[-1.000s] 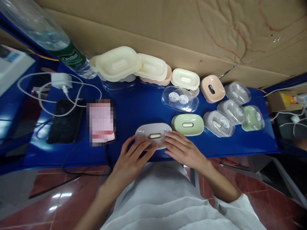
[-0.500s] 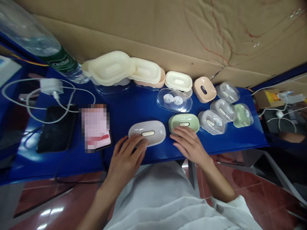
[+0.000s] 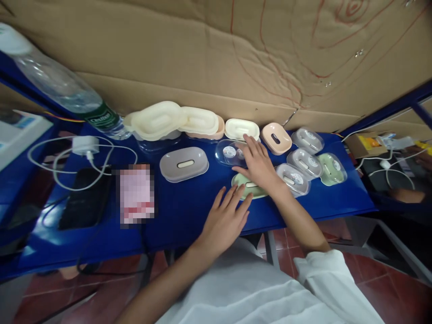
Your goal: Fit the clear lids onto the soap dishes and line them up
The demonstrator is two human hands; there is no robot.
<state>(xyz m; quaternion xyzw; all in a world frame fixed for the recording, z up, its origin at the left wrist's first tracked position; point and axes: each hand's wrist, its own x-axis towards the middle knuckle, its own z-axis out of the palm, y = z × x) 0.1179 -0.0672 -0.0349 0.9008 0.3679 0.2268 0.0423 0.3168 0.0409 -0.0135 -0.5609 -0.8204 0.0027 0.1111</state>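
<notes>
My left hand [image 3: 227, 220] is open over the blue table, its spread fingertips at the front edge of a green oval dish [image 3: 238, 180] with a pale bar in its middle. My right hand [image 3: 259, 163] reaches past that dish, fingers extended over a clear plastic lid [image 3: 222, 154] with round stickers. Whether its fingertips touch the lid cannot be made out. Part of the green dish is hidden by both hands. To the left lies a grey oval dish [image 3: 172, 170], also with a pale bar. Behind the lid sits a cream oval tray [image 3: 236, 129].
Stacked cream trays [image 3: 158, 121] and a peach dish [image 3: 277, 145] line the cardboard wall [image 3: 168, 58]. Several dishes under clear lids [image 3: 307, 163] stand at right. At left are a water bottle [image 3: 67, 90], a charger with cable [image 3: 85, 145], a black phone [image 3: 83, 202] and a blurred pink-screened item [image 3: 135, 189].
The grey dish now sits farther left and back. My left hand has left it and moved right to the green dish. My right hand has moved from the green dish forward to the clear lid.
</notes>
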